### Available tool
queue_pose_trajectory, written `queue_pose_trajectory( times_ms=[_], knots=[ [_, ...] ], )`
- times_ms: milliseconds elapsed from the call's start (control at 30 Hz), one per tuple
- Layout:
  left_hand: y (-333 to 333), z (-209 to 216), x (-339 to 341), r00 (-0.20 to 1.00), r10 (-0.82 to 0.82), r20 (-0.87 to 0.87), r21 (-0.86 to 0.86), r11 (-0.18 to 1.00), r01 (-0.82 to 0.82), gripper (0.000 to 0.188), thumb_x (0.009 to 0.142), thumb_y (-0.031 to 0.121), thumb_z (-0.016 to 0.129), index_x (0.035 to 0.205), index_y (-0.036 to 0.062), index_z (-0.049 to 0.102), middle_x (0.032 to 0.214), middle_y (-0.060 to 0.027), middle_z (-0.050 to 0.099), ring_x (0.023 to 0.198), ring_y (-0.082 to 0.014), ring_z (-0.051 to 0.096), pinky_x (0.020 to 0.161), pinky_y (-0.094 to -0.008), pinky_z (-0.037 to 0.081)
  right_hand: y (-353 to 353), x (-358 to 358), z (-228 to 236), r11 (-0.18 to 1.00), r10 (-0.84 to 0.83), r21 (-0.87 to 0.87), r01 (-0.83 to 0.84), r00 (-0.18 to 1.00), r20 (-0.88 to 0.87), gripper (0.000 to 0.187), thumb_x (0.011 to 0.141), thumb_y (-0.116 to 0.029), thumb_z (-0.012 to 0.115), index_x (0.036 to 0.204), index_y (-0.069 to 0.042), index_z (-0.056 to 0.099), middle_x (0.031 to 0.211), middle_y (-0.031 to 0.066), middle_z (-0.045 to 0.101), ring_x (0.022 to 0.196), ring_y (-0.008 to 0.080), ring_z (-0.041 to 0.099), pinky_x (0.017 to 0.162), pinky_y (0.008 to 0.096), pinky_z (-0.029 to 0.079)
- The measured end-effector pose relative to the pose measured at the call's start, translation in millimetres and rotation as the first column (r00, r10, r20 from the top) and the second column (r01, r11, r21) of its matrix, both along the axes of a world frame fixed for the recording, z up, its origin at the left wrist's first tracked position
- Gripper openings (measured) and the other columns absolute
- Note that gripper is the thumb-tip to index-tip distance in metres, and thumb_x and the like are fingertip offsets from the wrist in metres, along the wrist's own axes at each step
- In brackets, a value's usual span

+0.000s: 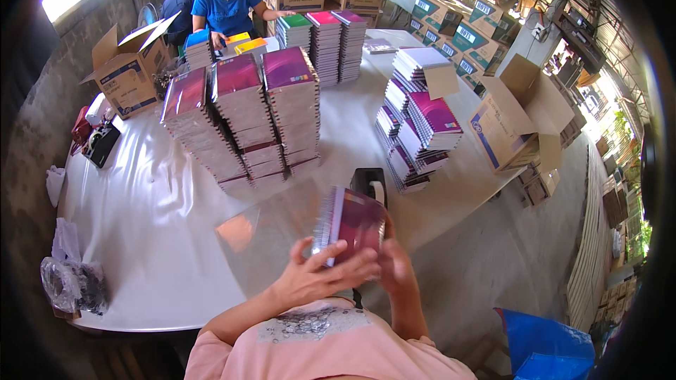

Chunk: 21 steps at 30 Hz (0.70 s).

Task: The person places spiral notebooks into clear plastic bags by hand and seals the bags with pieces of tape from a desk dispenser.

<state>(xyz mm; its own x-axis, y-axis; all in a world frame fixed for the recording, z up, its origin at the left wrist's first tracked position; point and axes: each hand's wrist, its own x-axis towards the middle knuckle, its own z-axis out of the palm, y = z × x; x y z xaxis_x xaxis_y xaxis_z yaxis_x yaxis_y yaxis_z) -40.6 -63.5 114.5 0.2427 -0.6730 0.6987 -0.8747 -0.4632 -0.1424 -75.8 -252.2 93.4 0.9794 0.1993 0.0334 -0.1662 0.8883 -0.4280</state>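
Observation:
A purple-covered spiral notebook (361,223) is tilted up in front of my body, its wire binding toward the left. I cannot tell whether more than one notebook is in the bundle. My left hand (320,272) grips it from the lower left, the thumb near the binding and the fingers across the lower cover. Around its right edge my right hand (396,262) is closed, somewhat blurred. Just behind the notebook stands a black tape dispenser (369,179). Under and left of it, a clear plastic sheet (271,214) with an orange patch lies on the table.
Tall stacks of purple notebooks (239,109) stand ahead, with a looser pile (422,119) to the right. Open cardboard boxes (517,123) flank the white-covered table (155,239). Across it a person in blue (229,7) has hands near other notebook stacks (324,42). Plastic-wrapped rolls (70,285) sit left.

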Motion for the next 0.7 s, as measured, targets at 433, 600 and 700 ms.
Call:
queue_pose_trajectory(
  times_ms=[433,600,700],
  knots=[
    [73.5,-189.5,19.4,0.165,0.782,-0.601,0.564,0.561,-0.606,0.085,0.079,0.074,0.036,0.146,0.0246,0.017,0.153,-0.0096,0.005,0.14,-0.0344,0.001,0.101,-0.0681,0.005,-194.7,18.2,-82.6,0.684,-0.348,-0.715,0.143,0.926,-0.148,0.081,0.066,0.002,0.06,0.141,-0.011,0.031,0.13,0.0133,0.047,0.113,0.0211,0.052,0.094,0.0315,0.045],
    [74.1,-171.7,19.4,0.125,0.756,-0.642,0.577,0.585,-0.57,0.088,0.076,0.076,0.037,0.145,0.0254,0.02,0.153,-0.0094,0.006,0.14,-0.0333,0.001,0.101,-0.0674,0.004,-191.5,45.7,-106.4,0.682,-0.278,-0.731,-0.008,0.922,-0.269,0.078,0.065,0.002,0.062,0.138,-0.007,0.036,0.134,0.0103,0.044,0.12,0.0207,0.046,0.1,0.0332,0.038],
    [69.8,-169.3,22.4,0.129,0.741,-0.659,0.563,0.599,-0.569,0.088,0.075,0.076,0.039,0.145,0.0256,0.021,0.153,-0.0093,0.007,0.141,-0.0329,0.001,0.101,-0.0667,0.003,-200.3,49.6,-125.9,0.219,-0.427,-0.976,-0.001,0.899,-0.097,0.074,0.069,-0.004,0.068,0.136,-0.012,0.039,0.124,0.0126,0.051,0.111,0.0247,0.051,0.095,0.0353,0.04]
  ],
)
